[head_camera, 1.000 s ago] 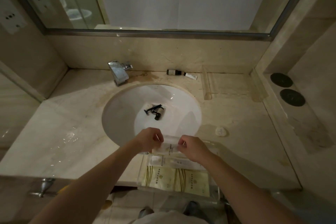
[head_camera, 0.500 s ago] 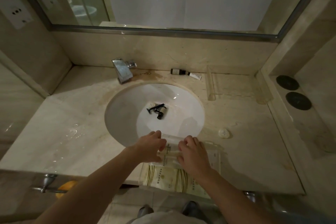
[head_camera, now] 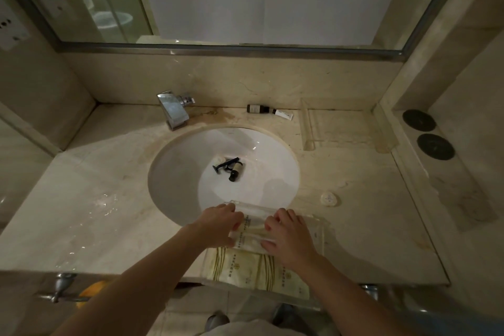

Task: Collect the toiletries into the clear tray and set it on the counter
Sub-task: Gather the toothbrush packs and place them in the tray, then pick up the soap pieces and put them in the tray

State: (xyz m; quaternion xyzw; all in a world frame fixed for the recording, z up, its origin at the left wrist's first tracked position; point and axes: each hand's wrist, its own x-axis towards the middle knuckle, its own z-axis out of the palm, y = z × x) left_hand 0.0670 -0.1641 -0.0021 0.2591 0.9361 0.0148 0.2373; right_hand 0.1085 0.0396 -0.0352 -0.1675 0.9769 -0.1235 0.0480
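A clear tray [head_camera: 321,229] sits at the counter's front edge, overhanging it. Yellow-striped packets [head_camera: 253,271] lie in its near half. Across its far half lies a white packet [head_camera: 252,228]. My left hand [head_camera: 219,225] pinches the packet's left end, and my right hand [head_camera: 290,236] lies over its right end with fingers bent on it. In the white sink [head_camera: 180,172] lie a black razor [head_camera: 224,164], a small black-capped bottle [head_camera: 236,171] and a round soap [head_camera: 219,159]. A dark bottle [head_camera: 257,108] and a white tube [head_camera: 283,115] lie by the back wall.
A wrapped round soap [head_camera: 330,198] lies right of the sink. A second clear tray [head_camera: 308,131] stands at the back right, two black coasters [head_camera: 426,133] on the right ledge. A chrome faucet [head_camera: 174,109] is behind the sink. The counter's left part is wet [head_camera: 103,202].
Both hands have come down from above the sink's front rim, bringing the white packet into the tray; the fingers have flattened on it.
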